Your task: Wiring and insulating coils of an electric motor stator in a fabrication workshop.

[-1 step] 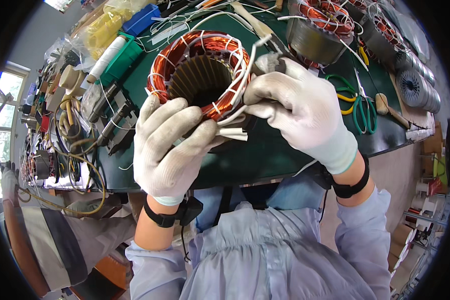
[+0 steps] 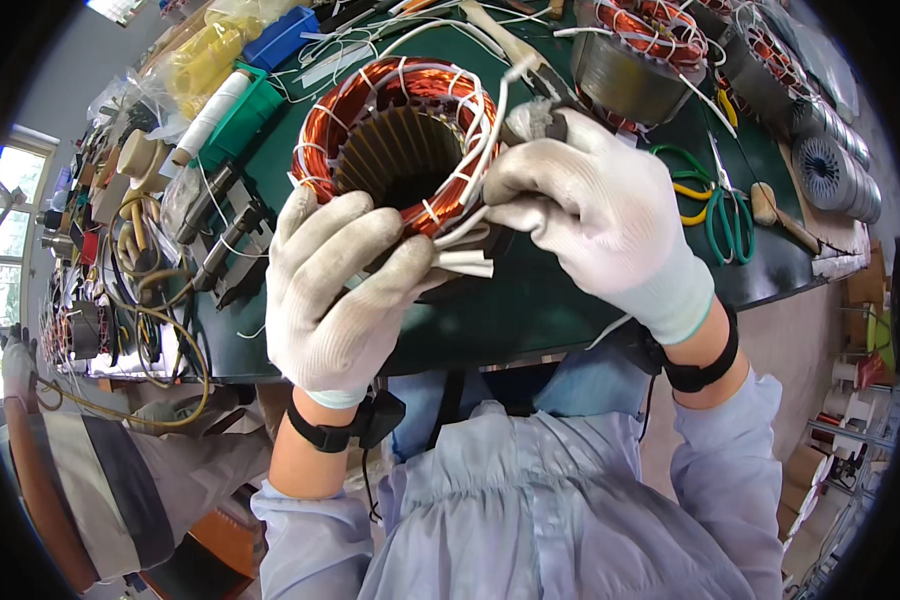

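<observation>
A motor stator (image 2: 395, 150) with a ring of copper windings stands on the green table in front of me, its bore facing up toward me. White lacing cord loops around the windings. My left hand (image 2: 340, 290), in a white glove, curls its fingers over the near-left rim and grips the stator. White sleeved leads (image 2: 466, 262) stick out beside its fingertips. My right hand (image 2: 600, 205), also gloved, is closed at the right rim, fingertips pinching a thin white lead (image 2: 462, 233). The fingers hide the pinched part. Another white sleeve rises past the right hand's knuckles.
More stators (image 2: 635, 80) stand at the back right. Green-handled scissors (image 2: 730, 225) and a wooden-handled tool (image 2: 770, 205) lie to the right. Metal fixtures (image 2: 225, 235), a green bin (image 2: 245, 115) and a blue bin (image 2: 282, 38) are left. A co-worker's arm (image 2: 35, 490) is far left.
The right hand has shifted very slightly left, and the upright white sleeve's tip has moved a little left and up. The left hand keeps its grip on the stator.
</observation>
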Tool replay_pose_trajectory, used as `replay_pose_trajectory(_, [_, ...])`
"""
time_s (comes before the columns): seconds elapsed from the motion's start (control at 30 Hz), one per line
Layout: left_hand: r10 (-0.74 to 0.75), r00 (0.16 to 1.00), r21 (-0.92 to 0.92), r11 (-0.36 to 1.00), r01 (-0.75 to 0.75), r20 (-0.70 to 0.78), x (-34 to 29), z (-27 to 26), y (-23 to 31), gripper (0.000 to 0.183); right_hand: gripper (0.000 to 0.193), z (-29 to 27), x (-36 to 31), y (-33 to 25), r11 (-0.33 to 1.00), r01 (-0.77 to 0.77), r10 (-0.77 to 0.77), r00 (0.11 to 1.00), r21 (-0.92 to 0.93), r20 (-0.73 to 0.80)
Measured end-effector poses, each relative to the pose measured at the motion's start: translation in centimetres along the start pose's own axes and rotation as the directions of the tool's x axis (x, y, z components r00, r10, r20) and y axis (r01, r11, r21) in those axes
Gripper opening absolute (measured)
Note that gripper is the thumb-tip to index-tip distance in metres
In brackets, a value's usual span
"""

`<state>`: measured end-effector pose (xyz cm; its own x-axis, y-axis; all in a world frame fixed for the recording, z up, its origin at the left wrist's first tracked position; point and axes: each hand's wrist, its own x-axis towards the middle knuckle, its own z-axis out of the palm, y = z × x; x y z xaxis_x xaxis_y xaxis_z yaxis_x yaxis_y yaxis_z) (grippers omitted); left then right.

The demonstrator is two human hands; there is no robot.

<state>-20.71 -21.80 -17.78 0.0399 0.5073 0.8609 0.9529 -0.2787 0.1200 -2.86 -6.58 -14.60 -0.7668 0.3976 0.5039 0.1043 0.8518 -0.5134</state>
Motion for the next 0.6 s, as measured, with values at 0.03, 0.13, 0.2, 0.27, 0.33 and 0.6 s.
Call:
replay_pose_trajectory(0.03, [-0.001, 1.000, -0.010, 1.000, 0.001, 0.005, 0.0, 0.0, 0.0, 0.034, 0.012, 0.1, -0.1, 0.0, 1.000, -0.011, 0.011, 1.000, -0.002, 0.000])
replay_pose_trajectory(0.13, [0.058, 0.998, 0.040, 0.998, -0.058, -0.003, -0.2, 0.3, -0.4, 0.036, 0.016, 0.2, -0.5, -0.1, 0.999, 0.036, -0.038, 0.996, -0.023, -0.085])
replay_pose_trajectory(0.2, [0.083, 0.997, 0.035, 0.996, -0.083, 0.004, -0.3, 0.4, -0.7, 0.038, 0.021, -0.2, -1.2, -0.5, 0.995, 0.062, -0.047, 0.981, 0.074, -0.190])
replay_pose_trajectory(0.27, [0.128, 0.992, 0.000, 0.992, -0.128, 0.012, 0.0, 0.8, -1.3, 0.031, 0.025, -0.5, -2.0, -0.2, 0.967, 0.112, -0.066, 0.978, 0.230, -0.198])
replay_pose_trajectory(0.33, [0.149, 0.989, 0.007, 0.989, -0.149, 0.023, -0.1, 0.7, -1.6, 0.033, 0.030, 0.0, -1.9, -1.9, 0.998, 0.064, -0.062, 0.982, 0.007, -0.178])
replay_pose_trajectory(0.6, [0.037, 0.997, 0.013, 0.999, -0.037, -0.063, 0.2, 1.7, -0.3, 0.028, 0.017, 2.8, -0.7, 0.5, 0.990, 0.087, -0.063, 0.975, 0.107, -0.215])
